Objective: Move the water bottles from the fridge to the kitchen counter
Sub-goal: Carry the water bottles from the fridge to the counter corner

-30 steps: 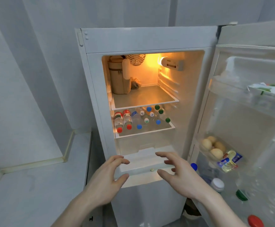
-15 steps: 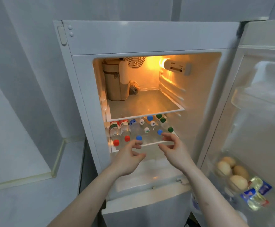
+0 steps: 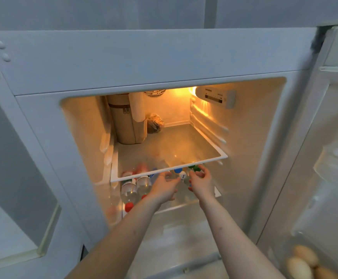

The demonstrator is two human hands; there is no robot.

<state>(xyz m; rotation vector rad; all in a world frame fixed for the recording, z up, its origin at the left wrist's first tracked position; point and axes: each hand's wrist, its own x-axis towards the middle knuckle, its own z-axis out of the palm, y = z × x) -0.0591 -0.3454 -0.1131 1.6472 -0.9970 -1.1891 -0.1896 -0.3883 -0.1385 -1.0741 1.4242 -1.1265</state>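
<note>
Reaching into the lit fridge (image 3: 164, 57), both hands side by side over the lower shelf (image 3: 186, 202). Left hand (image 3: 164, 188) palm down, fingers stretched forward and loosely bent over the lying water bottles (image 3: 136, 188), fingertips close to a white cap (image 3: 182, 174) at 1 o'clock; grip not plain through the blur, possibly just touching a bottle underneath. Right hand (image 3: 201, 183) just beside at 3 o'clock, fingers curled, thumb and forefinger near a green cap (image 3: 194, 168) at 12 o'clock; whether pinching it cannot be told. Bottles laid flat in a row on that shelf, caps toward the front: red cap (image 3: 129, 206) at 8 o'clock of the left hand, blue cap (image 3: 178, 170) between the two hands' fingertips. Directly above, the white-rimmed glass shelf (image 3: 170, 174), its front edge crossing at 12 o'clock of the knuckles. On it, far back at 11 o'clock, a tall tan zippered pouch (image 3: 127, 125), with a small dark bag (image 3: 154, 123) beside. Control box (image 3: 214, 96) and glowing lamp at 1 o'clock. Open door (image 3: 324, 158) at 3 o'clock, eggs (image 3: 302, 262) in its rack at 5 o'clock. Pale counter surface (image 3: 7, 246) at 8 o'clock.
</note>
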